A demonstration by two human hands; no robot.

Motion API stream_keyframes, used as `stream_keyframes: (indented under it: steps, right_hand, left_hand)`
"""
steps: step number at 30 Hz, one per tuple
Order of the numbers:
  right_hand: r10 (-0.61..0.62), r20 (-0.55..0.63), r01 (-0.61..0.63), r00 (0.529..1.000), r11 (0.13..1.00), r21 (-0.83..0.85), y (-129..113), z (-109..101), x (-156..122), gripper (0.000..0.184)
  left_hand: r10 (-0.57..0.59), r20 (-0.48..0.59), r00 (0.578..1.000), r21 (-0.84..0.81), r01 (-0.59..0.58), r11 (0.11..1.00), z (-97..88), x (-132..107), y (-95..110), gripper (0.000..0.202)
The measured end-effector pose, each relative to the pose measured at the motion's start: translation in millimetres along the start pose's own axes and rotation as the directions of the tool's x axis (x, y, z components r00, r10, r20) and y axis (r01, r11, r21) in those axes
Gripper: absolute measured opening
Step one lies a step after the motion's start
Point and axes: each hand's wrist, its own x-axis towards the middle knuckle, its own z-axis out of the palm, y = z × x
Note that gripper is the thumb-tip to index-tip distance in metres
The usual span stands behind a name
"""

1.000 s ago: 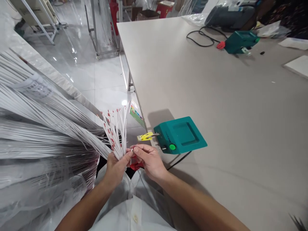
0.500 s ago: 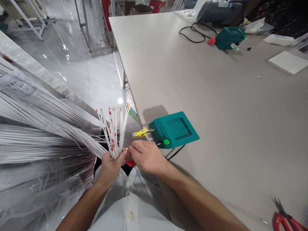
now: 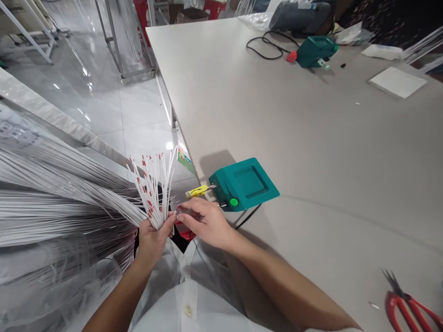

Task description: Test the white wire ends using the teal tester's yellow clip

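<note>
My left hand [image 3: 152,240] is closed around a bundle of thin white wires [image 3: 157,198], many with red tips that fan out upward. Beside its thumb, my right hand [image 3: 207,223] has its thumb and index fingertips brought together at a short wire end. What those fingertips pinch is too small to make out. Just beyond the right hand, a green device [image 3: 242,184] with a green button sits at the table's edge. A yellow clip [image 3: 197,191] is fixed to its metal terminal and sticks out past the edge.
Long white wires [image 3: 62,184] lie in a thick mass at my left, partly under clear plastic. On the grey table [image 3: 311,138] are red-handled pliers [image 3: 406,302] near the front right. A second green device [image 3: 316,51], a black cable [image 3: 266,48] and a white pad [image 3: 397,83] lie farther back.
My right thumb has come into view as the right hand turned, its fingertips still beside the left thumb. The camera view has shifted slightly. The left hand still holds the wires.
</note>
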Motion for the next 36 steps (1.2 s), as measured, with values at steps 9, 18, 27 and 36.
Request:
stream_keyframes:
  steps: [9,18,27,36]
  right_hand:
    - [-0.045,0.179,0.108,0.983,0.926,-0.362,-5,-3,-5,0.018]
    - [0.26,0.079,-0.251,0.962,0.962,-0.104,-9,-2,0,0.019]
    - [-0.135,0.116,0.157,0.984,0.964,-0.216,-7,-4,-4,0.019]
    - [-0.244,0.089,0.237,0.966,0.688,-0.686,-11,-31,-1,0.02]
  left_hand:
    - [-0.076,0.116,0.99,0.139,0.06,0.988,1.3,0,14,0.022]
    - [0.034,0.051,0.998,0.074,-0.038,0.997,-4.4,2,2,0.016]
    - [-0.047,0.258,0.965,0.123,0.015,0.992,-3.0,3,18,0.015]
    - [-0.031,0.084,0.996,-0.145,0.043,0.988,5.5,12,10,0.02]
